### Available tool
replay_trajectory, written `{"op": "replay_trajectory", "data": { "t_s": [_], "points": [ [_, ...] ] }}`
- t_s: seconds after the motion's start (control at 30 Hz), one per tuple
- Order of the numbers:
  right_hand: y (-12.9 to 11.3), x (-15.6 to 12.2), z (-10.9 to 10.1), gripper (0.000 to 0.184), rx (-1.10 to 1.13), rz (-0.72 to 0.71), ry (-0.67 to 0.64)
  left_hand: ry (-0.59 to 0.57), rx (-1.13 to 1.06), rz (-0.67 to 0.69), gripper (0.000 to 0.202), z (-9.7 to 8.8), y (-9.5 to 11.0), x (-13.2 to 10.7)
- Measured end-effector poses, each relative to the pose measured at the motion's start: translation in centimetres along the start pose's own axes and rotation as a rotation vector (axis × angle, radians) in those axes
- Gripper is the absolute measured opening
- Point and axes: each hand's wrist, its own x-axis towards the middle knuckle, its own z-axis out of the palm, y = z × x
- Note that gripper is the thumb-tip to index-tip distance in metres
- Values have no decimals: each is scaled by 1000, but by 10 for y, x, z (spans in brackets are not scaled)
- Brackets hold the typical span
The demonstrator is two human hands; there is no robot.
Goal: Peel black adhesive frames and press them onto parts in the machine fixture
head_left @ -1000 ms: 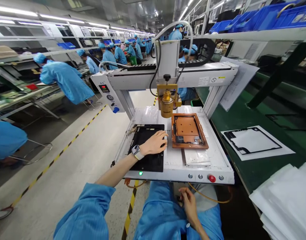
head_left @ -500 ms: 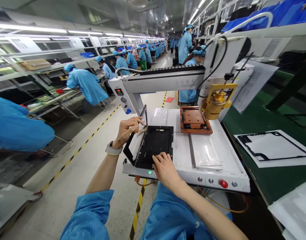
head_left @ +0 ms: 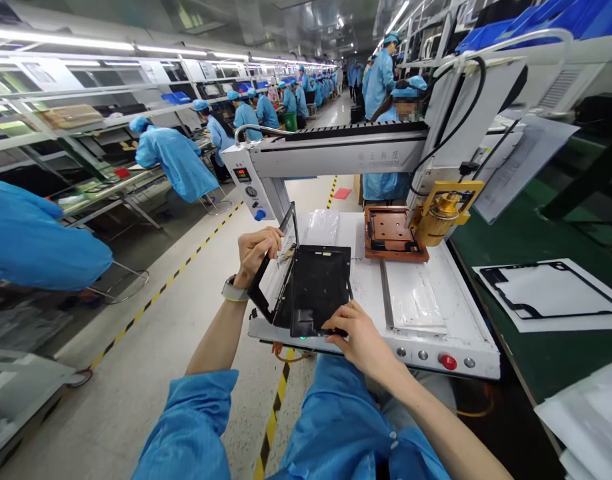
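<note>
Moved: the right hand (head_left: 359,337) has slid toward the near edge of the black panel (head_left: 320,290), and the panel now sits over the hinged black frame (head_left: 263,292).
Left hand: the hand (head_left: 256,253) has its fingers (head_left: 269,239) curled closed around the frame's raised side.
Right hand: the fingers (head_left: 336,321) are bent onto the panel's near edge; whether they grip it, I cannot tell.
Panel: it lies on the white fixture plate (head_left: 371,300), overlapping the tilted frame.
Nearby: a copper jig (head_left: 389,233) sits beside it, under the brass dispensing head (head_left: 441,223).
</note>
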Motion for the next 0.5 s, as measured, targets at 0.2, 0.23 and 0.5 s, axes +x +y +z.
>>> {"op": "replay_trajectory", "data": {
  "t_s": [0.2, 0.23, 0.5],
  "points": [
    [-4, -69, -19, 21, -11, -460, 489, -91, 24, -189, 68, 18, 10, 7],
    [-9, -74, -24, 18, -28, -461, 508, -129, 49, -241, 57, 20, 12, 9],
    [-12, -75, -22, 11, -99, -465, 567, -278, -25, -492, 78, 47, 9, 8]
  ]
}}
